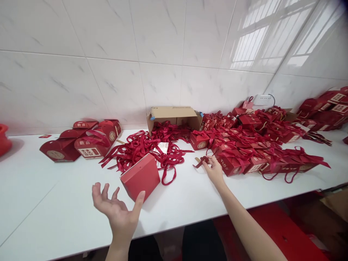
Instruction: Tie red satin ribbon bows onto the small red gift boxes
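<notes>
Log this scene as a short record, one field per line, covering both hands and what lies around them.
Left hand: left hand open, fingers spread, beside a tilted red box; contact unclear
Right hand: right hand pinching a dark red strip above the table
Surface: white table
Centre: loose pile of red ribbons, spreading from an open cardboard carton
Picture left: cluster of red gift boxes
Picture right: many ribbon-trimmed boxes, closely packed
Background: tiled wall

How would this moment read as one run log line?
left hand: open, beside red gift box; right hand: holding dark red strip; red ribbons: heaped behind gift box
</notes>
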Demonstrator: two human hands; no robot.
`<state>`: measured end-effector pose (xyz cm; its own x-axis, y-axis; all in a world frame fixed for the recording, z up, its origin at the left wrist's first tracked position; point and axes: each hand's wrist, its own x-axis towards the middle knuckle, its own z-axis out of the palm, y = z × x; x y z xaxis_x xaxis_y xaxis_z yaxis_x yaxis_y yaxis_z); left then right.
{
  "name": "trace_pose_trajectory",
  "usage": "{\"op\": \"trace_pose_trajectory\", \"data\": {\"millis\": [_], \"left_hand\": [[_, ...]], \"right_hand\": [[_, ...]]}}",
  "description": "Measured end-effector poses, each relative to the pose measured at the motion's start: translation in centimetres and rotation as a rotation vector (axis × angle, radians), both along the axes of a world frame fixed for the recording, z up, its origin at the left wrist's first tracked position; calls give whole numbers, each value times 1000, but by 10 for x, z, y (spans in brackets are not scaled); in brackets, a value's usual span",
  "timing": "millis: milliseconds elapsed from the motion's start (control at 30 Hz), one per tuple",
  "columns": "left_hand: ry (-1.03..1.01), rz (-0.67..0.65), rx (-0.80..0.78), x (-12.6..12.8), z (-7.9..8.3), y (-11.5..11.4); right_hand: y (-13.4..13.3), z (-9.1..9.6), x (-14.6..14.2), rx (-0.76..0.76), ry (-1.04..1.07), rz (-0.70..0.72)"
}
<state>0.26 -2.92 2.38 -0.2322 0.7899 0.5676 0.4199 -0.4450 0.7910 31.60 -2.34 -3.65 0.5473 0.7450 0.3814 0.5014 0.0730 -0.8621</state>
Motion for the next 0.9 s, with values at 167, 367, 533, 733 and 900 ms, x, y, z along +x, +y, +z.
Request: {"op": "trace_pose_trajectory", "data": {"millis": [167, 367, 533, 733, 900], "left_hand": [[59, 123, 66, 1, 8, -13], [123, 150, 212, 10, 15, -30], [289, -134, 355, 25, 20, -38], [340, -347, 299, 34, 21, -41], [215, -442, 290, 30, 23, -43]], "right_hand": [[-2, 11, -14, -10, -228, -149], [-13, 34, -34, 168, -250, 165], [-47, 70, -76, 310, -138, 572], [-68, 97, -108, 332, 34, 813], [-71, 94, -116, 310, 105, 902]]}}
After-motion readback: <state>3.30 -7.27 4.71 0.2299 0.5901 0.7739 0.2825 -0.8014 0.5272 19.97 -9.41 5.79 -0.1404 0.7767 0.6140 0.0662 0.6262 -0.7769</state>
